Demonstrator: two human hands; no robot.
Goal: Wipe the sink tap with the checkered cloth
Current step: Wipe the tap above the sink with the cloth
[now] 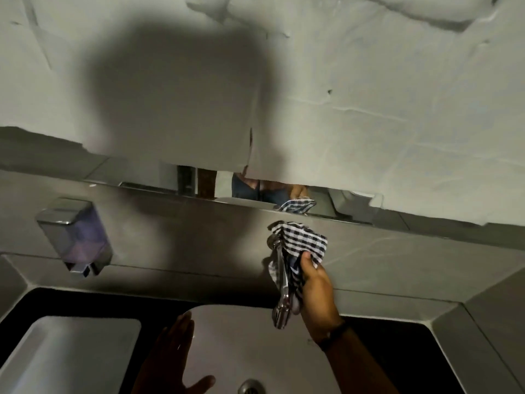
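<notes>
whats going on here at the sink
A person is wiping the tap above a white sink. The right hand holds a checkered cloth wrapped around the chrome tap. The left hand is open, held over the basin and holding nothing. A soap dispenser hangs on the wall to the left.

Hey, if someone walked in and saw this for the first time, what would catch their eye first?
Probably the checkered cloth at centre right, bunched around the chrome sink tap and gripped by the right hand. Next, the big round shadow on the pale sheet covering the wall above. The left hand is spread open, low over the white basin, and a soap dispenser hangs on the left wall.
</notes>
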